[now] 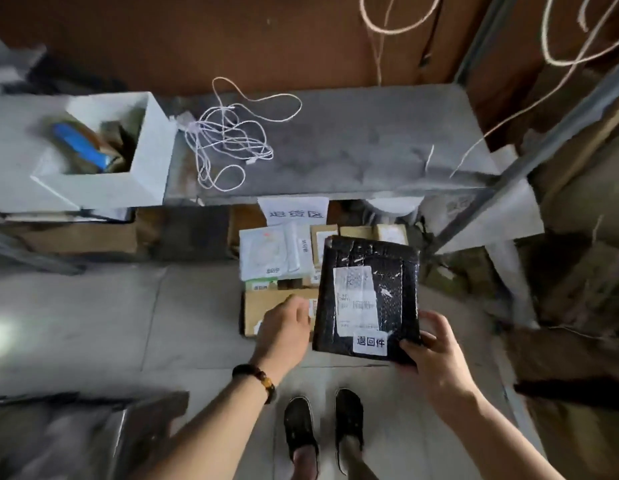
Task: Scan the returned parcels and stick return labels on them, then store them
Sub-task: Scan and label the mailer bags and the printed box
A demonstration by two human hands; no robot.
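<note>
Below shelf (353,140) | one black parcel (367,258), one return label (370,341) | right grip (436,355) pinches it | left grip (287,327) unclear

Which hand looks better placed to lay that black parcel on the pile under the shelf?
Right, probably. The right hand grips the black parcel at its near right corner. The left hand is only at its left edge, and any hold there is hidden.

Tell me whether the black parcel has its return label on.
On: a white return label sits low on the black parcel.
</note>
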